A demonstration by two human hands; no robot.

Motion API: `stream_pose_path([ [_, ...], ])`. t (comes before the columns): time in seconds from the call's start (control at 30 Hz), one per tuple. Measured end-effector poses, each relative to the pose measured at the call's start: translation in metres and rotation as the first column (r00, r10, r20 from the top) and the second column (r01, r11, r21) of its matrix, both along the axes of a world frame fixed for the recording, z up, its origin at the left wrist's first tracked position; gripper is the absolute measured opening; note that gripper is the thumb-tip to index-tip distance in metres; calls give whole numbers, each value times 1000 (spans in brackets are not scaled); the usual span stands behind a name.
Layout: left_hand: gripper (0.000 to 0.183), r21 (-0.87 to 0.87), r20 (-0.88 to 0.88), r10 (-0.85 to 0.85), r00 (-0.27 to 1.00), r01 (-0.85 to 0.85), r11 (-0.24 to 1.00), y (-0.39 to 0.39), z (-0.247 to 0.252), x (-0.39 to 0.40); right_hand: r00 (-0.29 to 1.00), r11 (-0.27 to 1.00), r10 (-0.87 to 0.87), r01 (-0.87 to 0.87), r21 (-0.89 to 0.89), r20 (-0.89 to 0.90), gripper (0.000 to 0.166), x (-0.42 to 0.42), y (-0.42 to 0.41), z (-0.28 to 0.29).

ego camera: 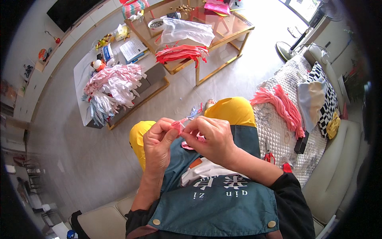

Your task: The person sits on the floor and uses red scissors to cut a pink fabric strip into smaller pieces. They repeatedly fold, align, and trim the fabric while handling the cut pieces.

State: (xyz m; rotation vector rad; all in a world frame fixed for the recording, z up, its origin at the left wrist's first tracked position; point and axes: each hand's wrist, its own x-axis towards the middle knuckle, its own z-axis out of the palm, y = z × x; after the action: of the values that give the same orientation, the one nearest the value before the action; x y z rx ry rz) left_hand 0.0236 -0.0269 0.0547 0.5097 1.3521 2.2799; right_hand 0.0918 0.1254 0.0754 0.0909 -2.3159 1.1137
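Observation:
Above my lap, my left hand (161, 140) pinches a small gathered piece of pink fabric (178, 125) between thumb and fingers. My right hand (209, 139) meets it from the other side, its thumb and fingertips closed on the fabric's edge. A thin pale tip shows between the two hands; what it is I cannot tell. More of the pink strip (186, 145) hangs below the right hand, partly hidden by it. Under both hands spreads a dark green apron (215, 206) that bears writing, over yellow trousers (231, 110).
Red-handled scissors (269, 157) and coral fabric strips (280, 104) lie on the quilted sofa cover (256, 134) at right. Pink and white strips (115, 82) cover the low table's end. Red strips (182, 54) and a plastic bag (186, 31) rest on the glass table (229, 38).

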Motion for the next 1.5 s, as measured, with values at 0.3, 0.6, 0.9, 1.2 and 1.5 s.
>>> stream_pose_path([
  [0.3, 5, -176, -111, 24, 994, -43, 983, -1, -6, -8, 997, 994, 18, -10, -109, 76, 17, -9, 0, -8],
  [0.6, 4, -236, -184, 21, 983, -65, 969, 4, -9, -7, 994, 1000, 27, -25, -19, 104, 15, -8, 6, -12],
  [0.9, 2, -358, -393, 28, 919, -181, 916, 7, -5, -5, 993, 986, 30, -11, -165, 118, 13, -4, 4, -7],
  [1.2, 3, -350, -343, 35, 939, -163, 923, 8, -3, 1, 962, 950, 82, 4, -314, 259, 17, 0, 2, -10],
  [1.5, 3, -402, -436, 25, 900, -220, 889, 8, -2, 3, 965, 926, 82, 18, -376, 250, 17, 3, 2, -10],
])
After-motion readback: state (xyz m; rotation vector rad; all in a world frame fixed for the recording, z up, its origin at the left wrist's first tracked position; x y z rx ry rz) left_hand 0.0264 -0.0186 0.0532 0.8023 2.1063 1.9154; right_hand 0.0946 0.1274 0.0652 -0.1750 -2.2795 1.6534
